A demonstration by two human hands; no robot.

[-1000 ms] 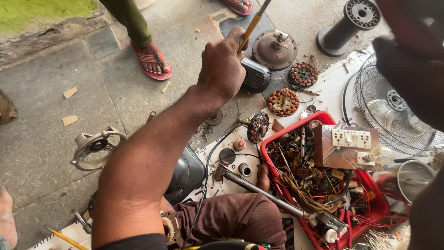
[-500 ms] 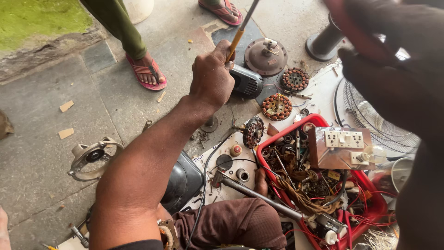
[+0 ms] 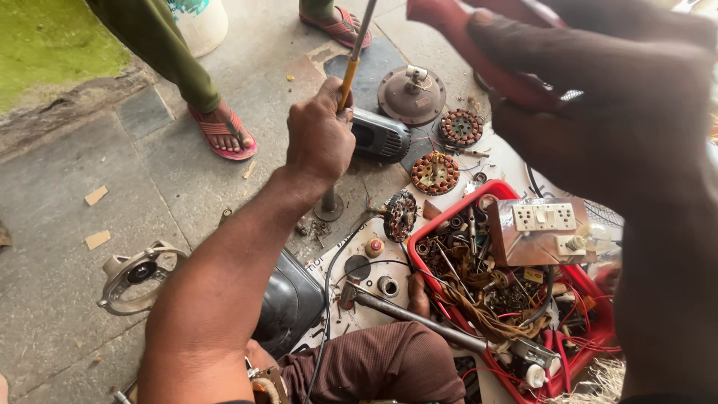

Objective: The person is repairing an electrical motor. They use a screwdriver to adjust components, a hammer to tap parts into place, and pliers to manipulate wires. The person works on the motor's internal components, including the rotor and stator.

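In the head view the left hand [image 3: 320, 138] is clenched around the yellow handle of a long screwdriver [image 3: 350, 71], which stands nearly upright with its metal shaft running up out of the top edge of the picture, up and to the left of the red basket [image 3: 499, 192]. The right hand [image 3: 598, 112] is raised close to the camera above the basket, blurred and dark, its fingers closed on a red tool handle [image 3: 464, 37]; what kind of tool it is cannot be told. The basket is heaped with wires, small metal parts and a white socket board [image 3: 544, 218]. A grey hammer [image 3: 407, 314] lies along the basket's near left side, its head pointing away from the basket. Above the basket on the floor sit two copper-wound motor coils [image 3: 435, 172] and a round brown motor cover [image 3: 411, 94]. Far left of the basket lies a round metal housing [image 3: 138, 275]. At the top left another person's foot in a red sandal [image 3: 223, 133] stands on the concrete floor [image 3: 67, 224].
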